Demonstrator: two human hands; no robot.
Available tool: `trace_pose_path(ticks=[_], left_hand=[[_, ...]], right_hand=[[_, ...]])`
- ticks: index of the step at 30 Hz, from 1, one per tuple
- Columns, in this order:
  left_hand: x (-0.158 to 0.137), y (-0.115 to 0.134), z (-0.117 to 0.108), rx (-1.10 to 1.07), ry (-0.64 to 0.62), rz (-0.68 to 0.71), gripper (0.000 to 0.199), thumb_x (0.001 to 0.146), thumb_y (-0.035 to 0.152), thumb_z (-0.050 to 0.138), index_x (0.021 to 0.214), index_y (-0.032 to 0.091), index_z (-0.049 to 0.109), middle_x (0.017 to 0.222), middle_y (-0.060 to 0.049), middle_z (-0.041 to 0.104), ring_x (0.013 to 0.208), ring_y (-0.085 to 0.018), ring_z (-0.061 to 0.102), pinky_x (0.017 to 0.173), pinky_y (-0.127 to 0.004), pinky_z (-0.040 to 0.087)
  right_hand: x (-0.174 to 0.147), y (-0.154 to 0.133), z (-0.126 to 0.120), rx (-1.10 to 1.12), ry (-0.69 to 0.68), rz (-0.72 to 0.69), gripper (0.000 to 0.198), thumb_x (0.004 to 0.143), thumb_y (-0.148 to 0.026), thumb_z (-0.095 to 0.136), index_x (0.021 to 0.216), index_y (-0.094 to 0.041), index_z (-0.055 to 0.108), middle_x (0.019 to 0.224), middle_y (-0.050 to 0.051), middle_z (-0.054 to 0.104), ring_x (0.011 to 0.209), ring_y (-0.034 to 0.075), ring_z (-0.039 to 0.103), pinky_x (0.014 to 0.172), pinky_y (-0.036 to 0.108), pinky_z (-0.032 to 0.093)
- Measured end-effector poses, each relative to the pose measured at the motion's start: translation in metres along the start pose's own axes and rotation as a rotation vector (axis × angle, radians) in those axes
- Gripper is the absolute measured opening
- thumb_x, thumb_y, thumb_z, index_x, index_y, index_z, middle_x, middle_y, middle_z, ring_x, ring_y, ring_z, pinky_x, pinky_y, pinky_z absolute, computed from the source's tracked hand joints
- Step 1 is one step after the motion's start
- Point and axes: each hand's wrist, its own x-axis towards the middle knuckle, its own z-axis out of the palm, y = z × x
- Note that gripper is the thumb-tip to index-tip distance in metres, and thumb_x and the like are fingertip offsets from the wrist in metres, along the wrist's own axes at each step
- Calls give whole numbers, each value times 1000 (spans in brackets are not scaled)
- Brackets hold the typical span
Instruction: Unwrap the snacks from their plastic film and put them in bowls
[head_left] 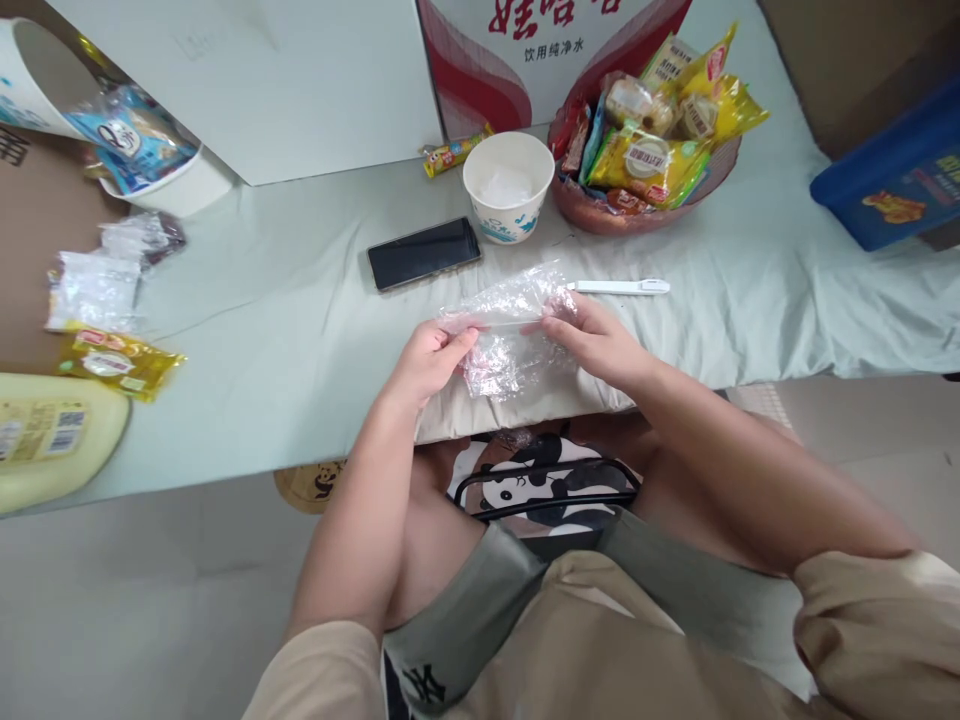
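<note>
A crinkled clear plastic bag (504, 352) is stretched between my two hands over the table's front edge. My left hand (433, 358) pinches its left side, thumb on top. On the other side, my right hand (594, 338) grips the bag with thumb and fingers. Just beyond my right hand lies a white utility knife (621, 287). A black phone (424, 254) rests face up past my left hand. Behind the bag stands a patterned paper cup (510, 190) with whitish clear material inside.
A reddish bowl (600, 212) heaped with wrapped snacks stands at the back right, near a blue box (892, 165). Leftward are clear packets (97, 288), a yellow snack packet (120, 362), a pale yellow bottle (56, 440) and a tipped paper cup (34, 80). A white panel (277, 80) stands behind.
</note>
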Motion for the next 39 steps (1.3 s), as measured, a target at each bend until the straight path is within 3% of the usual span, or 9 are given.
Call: trace_pose_path(ticks=[5, 9, 12, 17, 22, 25, 29, 32, 39], left_hand=[[-2, 13, -4, -240, 9, 34, 22, 70, 29, 80, 89, 23, 72, 52, 7, 57, 42, -8, 50, 39, -19, 38], [1, 17, -7, -319, -27, 76, 21, 71, 39, 75, 72, 20, 66, 61, 2, 61, 49, -9, 54, 45, -22, 44], [4, 9, -7, -138, -48, 118, 33, 82, 50, 66, 70, 19, 66, 69, -3, 63, 56, -13, 55, 50, -26, 44], [7, -6, -3, 160, 72, 222, 30, 70, 25, 81, 95, 24, 65, 87, 1, 61, 58, -7, 48, 55, -23, 39], [8, -5, 1, 156, 336, 342, 34, 70, 23, 79, 98, 24, 60, 99, -1, 62, 78, -11, 60, 70, -23, 50], [5, -6, 9, 171, 197, 285, 24, 78, 34, 79, 89, 21, 61, 86, -2, 65, 79, -14, 63, 71, -25, 52], [2, -9, 24, 11, -65, 226, 66, 69, 48, 89, 123, 24, 61, 133, -10, 67, 115, -24, 68, 93, -32, 56], [-1, -6, 31, -68, -194, 215, 71, 72, 56, 87, 130, 23, 62, 127, -11, 72, 115, -27, 70, 95, -36, 57], [-3, 1, 25, -244, -132, 149, 34, 82, 48, 75, 103, 21, 74, 101, -6, 78, 95, -23, 73, 83, -35, 58]], right_hand=[[-6, -2, -2, 194, -72, 66, 38, 85, -46, 71, 115, -25, 60, 63, -6, 56, 55, 13, 50, 54, 27, 39], [-7, -8, -3, 334, -30, 62, 31, 78, -51, 68, 87, -23, 60, 71, 0, 62, 62, 15, 56, 57, 29, 45], [-6, -7, -4, 283, -50, 103, 37, 80, -58, 64, 80, -23, 54, 68, 0, 56, 58, 14, 52, 54, 30, 44], [-1, 7, -4, 139, 142, 161, 64, 64, -28, 83, 117, -27, 46, 74, -8, 60, 61, 12, 54, 58, 25, 43], [3, 8, -6, 27, 367, -3, 24, 75, -35, 73, 88, -23, 55, 81, -2, 58, 74, 14, 54, 71, 30, 44], [-4, 1, -2, -75, 396, -105, 23, 82, -39, 70, 83, -24, 53, 87, 0, 58, 80, 16, 53, 77, 32, 43], [-16, -7, 13, -38, 67, -150, 33, 92, -52, 64, 86, -25, 48, 82, 0, 54, 76, 17, 49, 72, 32, 42], [-19, -10, 23, 20, -92, -127, 41, 93, -63, 61, 89, -25, 47, 78, -1, 48, 71, 15, 45, 67, 31, 42], [-5, -15, 32, -77, 258, -159, 50, 76, -58, 82, 101, -26, 52, 99, 3, 57, 85, 17, 55, 75, 31, 46]])
